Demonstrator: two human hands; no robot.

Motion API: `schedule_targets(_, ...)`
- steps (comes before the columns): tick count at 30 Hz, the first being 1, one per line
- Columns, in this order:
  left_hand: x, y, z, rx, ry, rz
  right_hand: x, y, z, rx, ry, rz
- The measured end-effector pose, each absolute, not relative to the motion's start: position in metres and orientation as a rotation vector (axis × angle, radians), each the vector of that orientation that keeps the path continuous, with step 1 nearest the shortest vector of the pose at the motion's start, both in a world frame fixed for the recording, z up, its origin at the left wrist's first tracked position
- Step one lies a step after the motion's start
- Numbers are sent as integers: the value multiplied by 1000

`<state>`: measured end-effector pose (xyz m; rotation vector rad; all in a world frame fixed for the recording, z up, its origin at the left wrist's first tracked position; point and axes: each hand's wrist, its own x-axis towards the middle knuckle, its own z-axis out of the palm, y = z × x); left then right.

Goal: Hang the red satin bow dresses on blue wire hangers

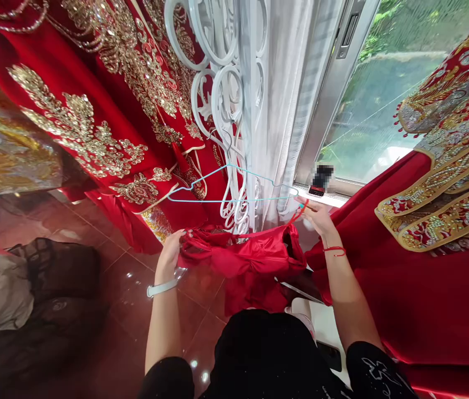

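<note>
Seen from the head camera, a person in black sleeves stretches a satiny red garment [238, 255] below a pale blue hanger [201, 200], which hangs by its hook against a white scrollwork rack [214, 97] at the far middle of the scene. The left hand [170, 250], a pale band at its wrist, is clamped on the garment's left end; the right hand [318, 217], a red cord at its wrist, pinches a thin red strap [296, 213] close to the hanger's right end, though whether strap and hanger touch cannot be told. The hands stand well apart, the garment slung between them on the near side of the hanger, its lower part drooping toward the person's lap. The step in hand appears to be fitting the strap over that right end, with the garment's body not yet on the bar; the next move would call for passing the strap around the tip and into the notch while the left hand bears the weight, as the thin loop could slip off. Gold-trimmed red gowns [80, 130] crowd the left, embroidered red pieces [426, 205] hang at right, and a window [384, 122] opens at the far right
</note>
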<state>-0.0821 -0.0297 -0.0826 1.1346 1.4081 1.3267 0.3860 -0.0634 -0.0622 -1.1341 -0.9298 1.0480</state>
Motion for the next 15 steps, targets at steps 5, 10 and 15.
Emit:
schedule_targets(5,-84,-36,-90,994,1308,1355,399,-51,-49,-1048,-925,867)
schedule_targets(10,-78,-40,-99,860,1203,1337,397,-36,-29,-993,-978,762)
schedule_targets(15,-66,-48,-103,719,1151,1317,374,-33,-13,-1058,-1186,824)
